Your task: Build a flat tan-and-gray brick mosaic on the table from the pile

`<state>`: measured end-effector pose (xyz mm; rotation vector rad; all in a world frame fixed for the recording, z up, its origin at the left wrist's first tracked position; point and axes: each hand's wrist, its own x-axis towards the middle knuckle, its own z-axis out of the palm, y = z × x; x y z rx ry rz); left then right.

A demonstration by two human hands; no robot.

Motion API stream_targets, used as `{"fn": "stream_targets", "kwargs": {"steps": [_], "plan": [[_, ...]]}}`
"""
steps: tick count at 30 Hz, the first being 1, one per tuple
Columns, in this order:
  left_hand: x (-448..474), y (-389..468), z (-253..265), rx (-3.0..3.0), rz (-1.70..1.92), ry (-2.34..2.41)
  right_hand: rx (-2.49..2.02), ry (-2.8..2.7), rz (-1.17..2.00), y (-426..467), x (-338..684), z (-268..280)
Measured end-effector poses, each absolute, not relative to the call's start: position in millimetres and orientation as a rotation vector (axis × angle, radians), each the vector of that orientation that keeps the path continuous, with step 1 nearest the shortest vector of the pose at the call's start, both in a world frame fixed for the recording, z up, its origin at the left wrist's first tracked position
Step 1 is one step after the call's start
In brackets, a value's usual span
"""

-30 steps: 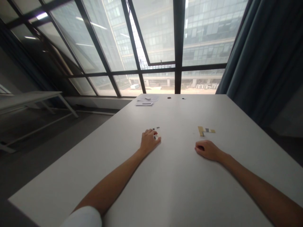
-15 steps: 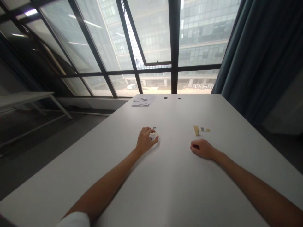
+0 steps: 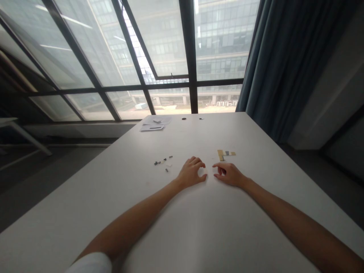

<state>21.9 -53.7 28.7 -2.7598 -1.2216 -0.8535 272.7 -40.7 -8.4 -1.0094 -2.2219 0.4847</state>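
Note:
Curved round a pale, round, whitish piece point(image 3: 205, 171) is my left hand point(image 3: 191, 173), its thumb and fingers at the piece's edges. The piece is faint against the white tabletop, and its kind is unclear. Just to the right, my right hand point(image 3: 229, 174) faces it with thumb and index finger apart and nothing visible between them; its other fingers are curled. Left of my left hand lie several small dark pieces point(image 3: 156, 163) and a small white scrap point(image 3: 169, 165). Beyond my right hand sits an L-shaped row of yellow and grey pieces point(image 3: 220, 153).
The white table point(image 3: 182, 235) stretches toward the windows. At its far left lie papers point(image 3: 155, 123) with small objects on them. A dark round spot point(image 3: 184, 118) and a small dark item point(image 3: 200, 119) are near the far edge. A blue curtain point(image 3: 264, 68) hangs at the right.
My left hand has moved right with the round whitish piece, uncovering small dark pieces on the table. My right hand has come closer to it and parted its thumb and finger. The view has turned right.

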Motion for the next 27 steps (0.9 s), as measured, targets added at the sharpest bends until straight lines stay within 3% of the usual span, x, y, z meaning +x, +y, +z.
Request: {"fn": "stream_targets", "kwargs": {"steps": [13, 27], "plan": [[65.6, -22.0, 27.0, -2.85, -0.797, -1.117, -1.084, -2.122, 0.346, -31.8, 281.6, -13.4], [63.8, -30.8, 14.5, -2.869, -0.956, -1.201, -1.052, -2.14, 0.452, -34.0, 282.2, -13.9]]}}
